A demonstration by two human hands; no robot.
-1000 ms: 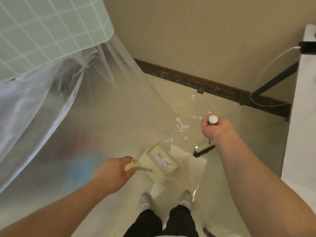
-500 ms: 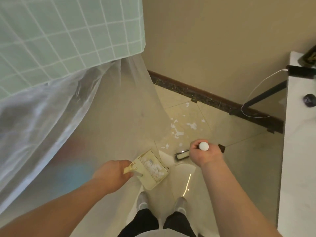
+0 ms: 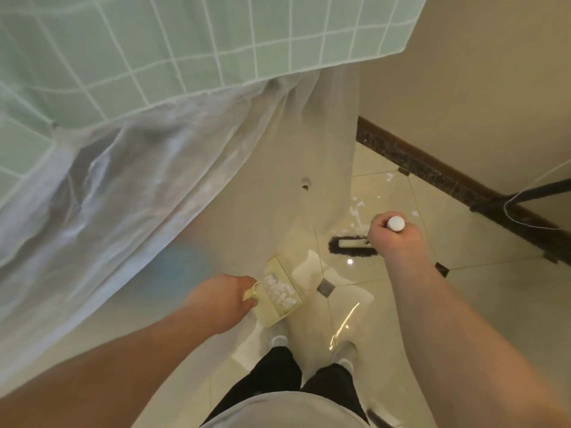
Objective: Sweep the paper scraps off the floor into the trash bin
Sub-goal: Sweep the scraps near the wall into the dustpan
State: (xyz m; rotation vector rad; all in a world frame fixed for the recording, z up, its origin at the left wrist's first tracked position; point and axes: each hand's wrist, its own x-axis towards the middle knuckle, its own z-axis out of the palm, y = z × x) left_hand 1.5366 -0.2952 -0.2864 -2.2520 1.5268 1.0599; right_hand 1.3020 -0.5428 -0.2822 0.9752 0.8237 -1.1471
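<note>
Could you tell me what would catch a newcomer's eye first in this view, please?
Probably the yellow dustpan, low in the middle in the left hand, already holding white scraps. To its right, the right hand grips the broom handle, with the broom head on the tile just below more loose scraps. A green checked cloth over a sheer curtain fills the upper left.

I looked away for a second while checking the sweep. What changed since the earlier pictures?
The broom head swung from angled to crosswise, just short of the loose scraps. The right hand keeps gripping its handle. The left hand keeps holding the dustpan, scraps inside.
</note>
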